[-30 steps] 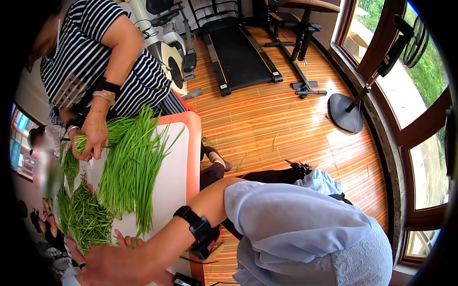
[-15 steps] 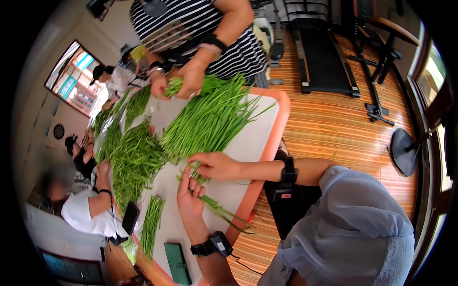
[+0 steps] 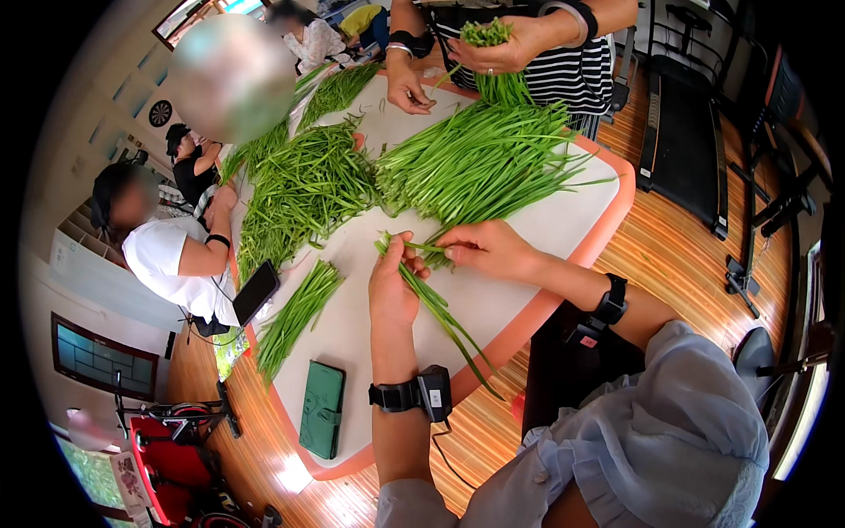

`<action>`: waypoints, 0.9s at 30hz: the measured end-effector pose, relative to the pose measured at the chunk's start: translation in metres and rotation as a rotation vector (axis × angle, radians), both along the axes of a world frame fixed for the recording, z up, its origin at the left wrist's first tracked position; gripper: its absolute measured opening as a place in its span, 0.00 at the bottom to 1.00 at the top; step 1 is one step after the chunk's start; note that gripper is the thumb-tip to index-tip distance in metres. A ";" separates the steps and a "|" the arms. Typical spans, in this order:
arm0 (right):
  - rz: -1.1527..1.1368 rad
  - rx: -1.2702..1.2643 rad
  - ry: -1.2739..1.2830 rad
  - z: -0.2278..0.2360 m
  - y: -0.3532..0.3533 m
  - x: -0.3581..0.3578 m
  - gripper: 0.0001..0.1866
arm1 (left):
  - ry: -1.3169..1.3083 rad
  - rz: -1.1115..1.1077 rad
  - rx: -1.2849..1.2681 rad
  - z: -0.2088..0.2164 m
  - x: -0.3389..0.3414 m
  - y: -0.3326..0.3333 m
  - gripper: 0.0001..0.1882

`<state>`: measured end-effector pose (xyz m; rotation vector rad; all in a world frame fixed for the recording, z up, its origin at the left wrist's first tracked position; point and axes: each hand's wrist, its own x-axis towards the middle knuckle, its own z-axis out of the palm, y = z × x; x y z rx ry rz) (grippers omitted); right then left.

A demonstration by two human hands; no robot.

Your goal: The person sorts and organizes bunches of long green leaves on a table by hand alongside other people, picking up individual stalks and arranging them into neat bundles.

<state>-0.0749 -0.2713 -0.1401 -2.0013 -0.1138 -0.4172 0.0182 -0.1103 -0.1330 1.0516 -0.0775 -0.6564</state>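
The left hand (image 3: 393,286) is closed on a small bunch of green stalks (image 3: 440,310) trailing toward the table (image 3: 563,231) edge. The right hand (image 3: 488,249), just beside it, pinches a stalk at the pile (image 3: 480,167) edge. Step in hand: gathering; the next move likely calls for passing that stalk into the left grip.

A home room: wooden floor (image 3: 704,255), treadmill (image 3: 691,150), exercise bike (image 3: 167,440).

Stalk piles (image 3: 458,167) cover the table (image 3: 563,229); wallet (image 3: 321,409) lies nearest.
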 end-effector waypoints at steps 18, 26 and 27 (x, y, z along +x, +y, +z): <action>-0.053 -0.836 -0.047 0.010 -0.021 0.034 0.05 | 0.164 0.059 -0.109 0.000 0.013 0.009 0.13; -0.085 -0.155 -0.093 0.009 -0.034 0.037 0.06 | 0.128 0.019 -0.062 0.003 0.007 0.007 0.16; -0.084 -0.073 -0.046 0.012 -0.034 0.035 0.07 | 0.111 -0.011 -0.052 0.003 0.006 0.005 0.17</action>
